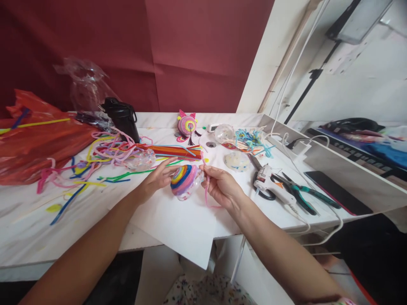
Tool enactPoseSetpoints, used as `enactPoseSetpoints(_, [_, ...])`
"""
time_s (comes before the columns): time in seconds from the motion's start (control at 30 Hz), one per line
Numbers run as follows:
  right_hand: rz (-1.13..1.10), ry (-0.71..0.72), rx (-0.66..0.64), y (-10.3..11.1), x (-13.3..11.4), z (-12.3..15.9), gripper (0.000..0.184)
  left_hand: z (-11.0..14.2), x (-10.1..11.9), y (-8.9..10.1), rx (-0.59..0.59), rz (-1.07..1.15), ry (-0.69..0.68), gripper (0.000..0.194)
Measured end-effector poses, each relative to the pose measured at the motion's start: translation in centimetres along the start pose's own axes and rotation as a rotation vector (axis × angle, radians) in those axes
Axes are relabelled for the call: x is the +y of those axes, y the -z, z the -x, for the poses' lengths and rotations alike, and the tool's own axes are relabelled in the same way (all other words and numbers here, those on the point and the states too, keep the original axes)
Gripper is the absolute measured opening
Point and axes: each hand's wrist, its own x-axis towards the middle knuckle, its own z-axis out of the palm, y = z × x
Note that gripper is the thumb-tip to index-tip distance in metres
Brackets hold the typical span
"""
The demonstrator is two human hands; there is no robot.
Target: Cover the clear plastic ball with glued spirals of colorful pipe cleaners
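Between my hands is a clear plastic ball (184, 180), partly wrapped in coiled pipe cleaners in rainbow bands; its lower right part is bare. My left hand (157, 180) grips it from the left, thumb and fingers at its edge. At the ball's right side, my right hand (221, 184) pinches a pink pipe cleaner (207, 195), whose loose end hangs below the fingers. Under both hands lies a white paper sheet (181, 228). Just behind the ball rests a bundle of red and orange pipe cleaners (174, 151).
Loose pipe cleaners (108, 148) tangle at left beside a black bottle (122, 118) and red plastic bag (47, 140). A finished pink ball figure (187, 126) stands behind. At right lie a glue gun (270, 182), pliers (305, 190), a phone (338, 192) and trailing cables.
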Motion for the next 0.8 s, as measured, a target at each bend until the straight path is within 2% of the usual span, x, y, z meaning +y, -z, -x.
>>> enactPoseSetpoints(0.2, [-0.057,0.042,0.071,0.6,0.1,-0.6,0.021,-0.1,-0.6,-0.6,-0.097,0.014,0.001,0.093])
enactPoseSetpoints(0.43, [-0.099,0.051,0.121,0.0,0.8,-0.8,0.027,-0.4,-0.9,-1.4,-0.02,-0.042,-0.041,0.093])
enactPoseSetpoints(0.8, [-0.081,0.036,0.103,0.4,1.6,-1.2,0.019,-0.4,-0.3,-1.4,0.001,-0.019,-0.059,0.078])
